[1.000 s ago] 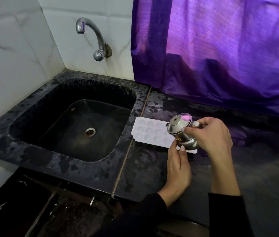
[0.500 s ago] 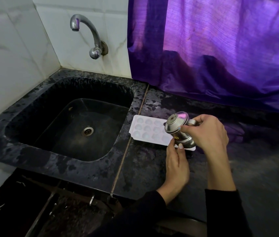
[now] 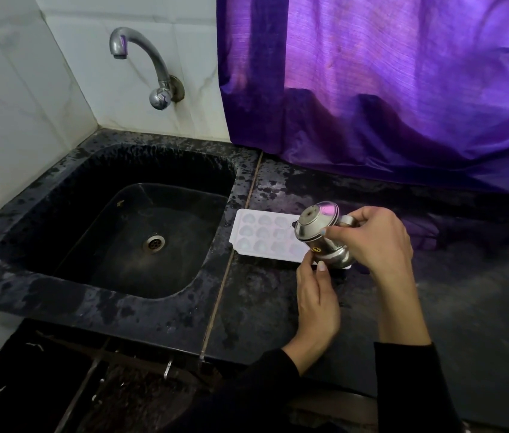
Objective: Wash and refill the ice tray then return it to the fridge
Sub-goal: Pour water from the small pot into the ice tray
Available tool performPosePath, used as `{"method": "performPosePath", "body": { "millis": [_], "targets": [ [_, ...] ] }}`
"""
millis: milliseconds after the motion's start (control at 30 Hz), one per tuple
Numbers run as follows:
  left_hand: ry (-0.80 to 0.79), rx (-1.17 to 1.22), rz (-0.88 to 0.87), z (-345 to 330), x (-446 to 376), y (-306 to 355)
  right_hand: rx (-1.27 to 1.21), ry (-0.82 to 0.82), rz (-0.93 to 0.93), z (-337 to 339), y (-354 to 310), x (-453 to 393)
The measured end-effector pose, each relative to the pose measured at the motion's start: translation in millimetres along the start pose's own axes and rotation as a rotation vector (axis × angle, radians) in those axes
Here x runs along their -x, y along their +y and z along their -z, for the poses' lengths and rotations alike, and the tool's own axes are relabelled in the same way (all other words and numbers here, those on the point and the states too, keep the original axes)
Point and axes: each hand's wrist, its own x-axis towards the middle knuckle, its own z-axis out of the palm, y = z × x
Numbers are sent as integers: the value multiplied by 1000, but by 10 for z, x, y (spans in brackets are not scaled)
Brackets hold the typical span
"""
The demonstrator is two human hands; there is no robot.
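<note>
White ice tray [image 3: 265, 237] flat on black counter [image 3: 278, 307], just right of sink [image 3: 59, 276], long side running left to right. Heart-shaped cells in three rows; contents too pale to tell, whether water or none. Right end of tray hidden under steel jug [image 3: 321, 234]. Jug lidded, tipped toward the tray, spout low over the right-hand cells, small yellow sticker on its belly. Stream from spout not clear enough to tell.

Right hand [image 3: 371, 242] wrapped round the jug's handle, forefinger laid across the body, firm hold. Left hand [image 3: 318, 301] at the tray's near right edge, thumb and fingers closing on the rim just below the jug, a narrow pinch; fingertips partly hidden by the jug. Black sleeves on both arms.

Sink basin dark, wet, holding nothing but a small speck near the upper left of the floor; drain [image 3: 154, 242] in the middle. Tap [image 3: 147, 67] on the tiled wall above, no water seen at its mouth. Purple curtain [image 3: 403, 89] hanging down to the counter behind.

Against half a second ago: same hold on jug and tray, jug at much the same tilt over the same cells, tray unmoved beside the sink. Slight shift of view only.
</note>
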Motion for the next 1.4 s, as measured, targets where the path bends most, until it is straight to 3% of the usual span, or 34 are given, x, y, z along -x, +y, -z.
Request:
{"method": "performPosePath", "body": {
  "millis": [333, 767, 1400],
  "targets": [
    [22, 46, -56, 119, -104, 52, -101, 48, -46, -50, -58, -16],
    [-35, 100, 41, 338, -144, 11, 64, 40, -49, -233, -338, 110],
    [-78, 96, 57, 458, -120, 72, 96, 56, -70, -278, -438, 177]
  ]
}}
